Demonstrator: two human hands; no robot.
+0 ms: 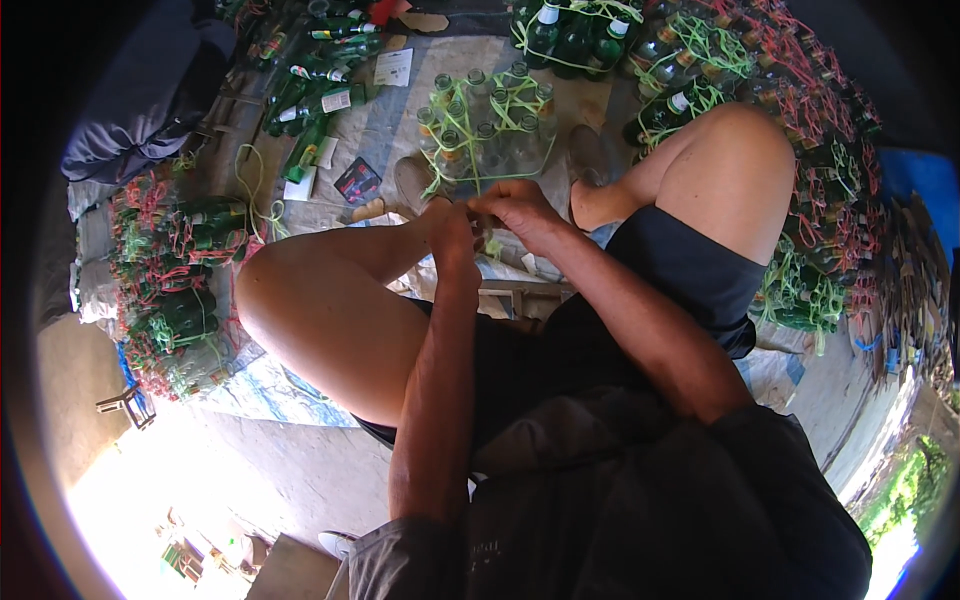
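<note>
A bundle of several clear glass bottles (pixel 487 150) stands upright on the ground between my feet, with green plastic string (pixel 517 103) wound around and across the necks. My left hand (pixel 455 230) and my right hand (pixel 517 208) meet just on the near side of this bundle. Both are closed, fingertips close together, and a strand of the string runs from the bundle up to them. How the strand lies between the fingers is hidden.
Loose green bottles (pixel 310 110) lie at the far left. Tied green bottles (pixel 573 42) stand beyond the bundle. Stacks of bottles in red and green string rise at left (pixel 185 270) and right (pixel 810 180). A card (pixel 358 183) and a white paper (pixel 394 67) lie on the sheeting.
</note>
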